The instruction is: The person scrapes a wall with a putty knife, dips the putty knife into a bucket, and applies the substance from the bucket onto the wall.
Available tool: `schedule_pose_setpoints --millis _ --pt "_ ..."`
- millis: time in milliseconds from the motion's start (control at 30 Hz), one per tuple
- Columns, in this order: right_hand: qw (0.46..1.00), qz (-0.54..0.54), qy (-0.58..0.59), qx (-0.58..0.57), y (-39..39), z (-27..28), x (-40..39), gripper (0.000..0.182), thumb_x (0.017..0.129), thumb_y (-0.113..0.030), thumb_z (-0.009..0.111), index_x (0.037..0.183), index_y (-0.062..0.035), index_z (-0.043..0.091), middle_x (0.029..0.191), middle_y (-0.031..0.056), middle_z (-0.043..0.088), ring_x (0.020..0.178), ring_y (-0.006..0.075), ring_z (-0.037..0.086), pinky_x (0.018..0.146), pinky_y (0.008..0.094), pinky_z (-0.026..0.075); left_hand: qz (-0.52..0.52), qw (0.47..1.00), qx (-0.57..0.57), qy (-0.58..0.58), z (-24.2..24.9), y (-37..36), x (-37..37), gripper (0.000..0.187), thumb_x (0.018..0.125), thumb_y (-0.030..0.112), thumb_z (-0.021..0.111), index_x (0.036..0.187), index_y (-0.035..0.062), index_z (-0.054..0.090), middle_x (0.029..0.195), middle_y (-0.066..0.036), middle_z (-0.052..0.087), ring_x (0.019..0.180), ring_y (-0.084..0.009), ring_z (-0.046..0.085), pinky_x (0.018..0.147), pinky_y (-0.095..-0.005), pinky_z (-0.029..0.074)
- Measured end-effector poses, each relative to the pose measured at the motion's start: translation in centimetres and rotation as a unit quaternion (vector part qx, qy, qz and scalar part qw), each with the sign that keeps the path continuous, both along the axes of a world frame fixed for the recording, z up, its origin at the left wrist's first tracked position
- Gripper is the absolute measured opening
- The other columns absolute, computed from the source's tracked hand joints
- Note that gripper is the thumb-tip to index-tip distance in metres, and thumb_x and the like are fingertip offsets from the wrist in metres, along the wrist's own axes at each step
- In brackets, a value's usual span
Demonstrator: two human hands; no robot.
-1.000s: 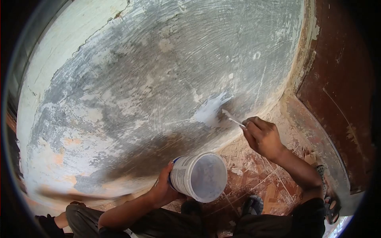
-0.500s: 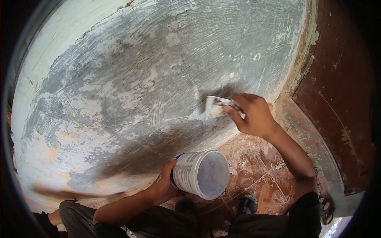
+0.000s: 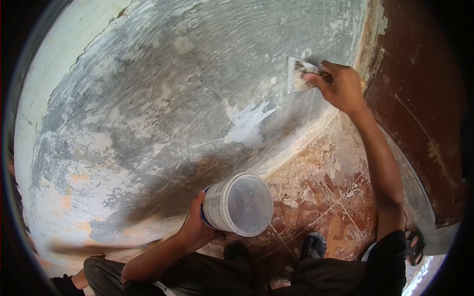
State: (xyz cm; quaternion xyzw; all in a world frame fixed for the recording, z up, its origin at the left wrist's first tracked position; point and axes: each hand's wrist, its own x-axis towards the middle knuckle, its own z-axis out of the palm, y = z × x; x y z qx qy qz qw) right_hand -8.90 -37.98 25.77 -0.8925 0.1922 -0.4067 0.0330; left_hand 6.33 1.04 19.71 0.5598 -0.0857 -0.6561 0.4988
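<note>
My left hand is wrapped round the side of a white plastic tub, which is tilted with its mouth towards me. Whitish residue coats the inside of the tub. At the upper right, my right hand grips a putty knife by its handle, with the broad blade at the wall's surface. Pale stuff is smeared on the blade. A fresh white patch of putty lies on the scraped grey wall, to the lower left of the knife.
A dark red-brown panel borders the wall on the right. Debris and dust cover the patterned tile floor by my shoes. Another person's foot shows at the lower left, and a sandal at the lower right.
My right hand has moved the putty knife up and to the right, uncovering the white patch on the wall. The tub sits slightly further left and higher in view.
</note>
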Motion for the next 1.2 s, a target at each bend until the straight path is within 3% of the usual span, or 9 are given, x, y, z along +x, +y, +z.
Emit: schedule_pose_setpoints --millis 67,233,367,600,800,900,1000,1100,1200 --pt "0.996 -0.045 0.052 -0.052 -1.3 -0.3 -2.4 0.032 0.088 -0.039 0.071 0.093 -0.0069 0.072 0.066 0.0035 0.065 0.049 0.0142 0.056 0.047 0.0305 0.046 0.035 0.999 0.027 -0.016 1.0 -0.5 -1.1 0.078 0.093 0.075 0.014 0.145 0.0247 0.042 0.131 -0.006 0.055 0.104 -0.0256 0.055 0.068 -0.0384 0.040" --pt "0.989 0.037 0.115 -0.091 2.1 -5.3 -2.0 0.025 0.088 -0.032 0.069 0.081 -0.0085 0.063 0.067 0.0031 0.061 0.055 0.0167 0.058 0.053 0.0341 0.047 0.021 1.000 0.013 -0.018 0.4 -0.4 -0.9 0.079 0.092 0.076 0.013 0.146 0.0255 0.040 0.131 -0.005 0.054 0.104 -0.0255 0.054 0.069 -0.0389 0.040" --pt "0.965 0.074 0.129 -0.215 5.8 -9.4 0.4 0.008 0.087 -0.015 0.064 0.092 -0.0088 0.062 0.069 0.0061 0.061 0.059 0.0199 0.064 0.052 0.0341 0.049 0.020 0.999 0.024 -0.029 0.6 -0.6 -1.5 0.079 0.092 0.076 0.012 0.147 0.0250 0.038 0.136 -0.006 0.051 0.112 -0.0269 0.052 0.074 -0.0417 0.041" --pt "0.968 0.105 0.214 0.080 10.8 -7.9 0.2 0.016 0.092 -0.014 0.060 0.101 -0.0026 0.056 0.067 0.0164 0.063 0.055 0.0337 0.065 0.048 0.0453 0.050 0.015 0.999 0.046 -0.024 0.6 -0.1 -1.5 0.080 0.093 0.074 0.012 0.151 0.0224 0.034 0.146 -0.008 0.042 0.129 -0.0321 0.045 0.088 -0.0485 0.041" --pt "0.954 0.075 0.212 0.201 11.5 -8.8 -3.1 0.031 0.097 -0.024 0.060 0.111 -0.0008 0.044 0.063 0.0159 0.060 0.056 0.0357 0.064 0.049 0.0435 0.049 0.051 0.998 0.020 -0.012 0.9 0.4 -1.4 0.080 0.094 0.072 0.015 0.152 0.0202 0.030 0.150 -0.011 0.037 0.137 -0.0367 0.039 0.104 -0.0596 0.037" --pt "0.883 0.115 0.144 0.432 11.0 -8.9 -3.6 0.041 0.093 -0.022 0.065 0.114 0.0006 0.037 0.069 0.0211 0.063 0.064 0.0408 0.065 0.058 0.0489 0.052 0.032 0.999 -0.004 0.009 0.7 0.7 -0.9 0.080 0.095 0.071 0.015 0.153 0.0183 0.028 0.152 -0.013 0.035 0.140 -0.0380 0.036 0.110 -0.0623 0.032" --pt "0.885 0.136 0.094 0.436 11.3 -10.4 -3.5 0.053 0.090 -0.017 0.068 0.122 0.0021 0.031 0.080 0.0264 0.063 0.073 0.0410 0.066 0.064 0.0480 0.052 0.029 0.999 -0.011 0.016 0.6 0.6 -0.8 0.079 0.096 0.070 0.016 0.153 0.0171 0.028 0.152 -0.013 0.034 0.140 -0.0377 0.036 0.110 -0.0618 0.032" --pt "0.928 0.109 0.130 0.333 12.1 -10.0 -3.8 0.056 0.090 -0.016 0.067 0.128 0.0039 0.032 0.088 0.0258 0.064 0.079 0.0389 0.067 0.068 0.0448 0.052 0.051 0.999 -0.007 0.012 0.6 0.6 -1.1 0.077 0.097 0.068 0.016 0.153 0.0165 0.029 0.152 -0.014 0.035 0.140 -0.0376 0.036 0.110 -0.0609 0.032" --pt "0.936 0.155 0.119 0.293 12.9 -10.7 -4.1 0.052 0.091 -0.017 0.070 0.127 0.0031 0.039 0.083 0.0155 0.062 0.073 0.0231 0.065 0.064 0.0357 0.053 0.052 0.999 -0.008 0.004 0.9 0.5 -1.2 0.076 0.097 0.067 0.017 0.152 0.0159 0.030 0.152 -0.014 0.036 0.140 -0.0375 0.036 0.111 -0.0602 0.032"
